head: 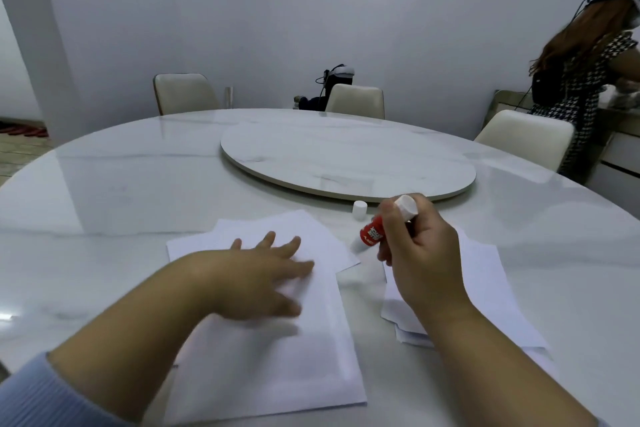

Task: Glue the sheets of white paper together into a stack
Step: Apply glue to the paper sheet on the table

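On the near part of the marble table (104, 184), under our left hand (256, 274), lies the stack of white paper (304, 357) that we are building. At least two sheets are there, the lower one turned a little, so its corners show at the far side. Its long axis runs from us toward the turntable (346, 163). Our left hand is flat and spread on the top sheet and grasps nothing. We judge the task is only partly done, because loose sheets (485, 288) wait at the right, just beside the stack.

Our right hand (422, 253) is closed around the glue stick (372, 234), above the gap between the two piles. The stick is tilted, with its open end down and left toward the stack's far right corner. Its cap (360, 209) stands apart, near the turntable edge.
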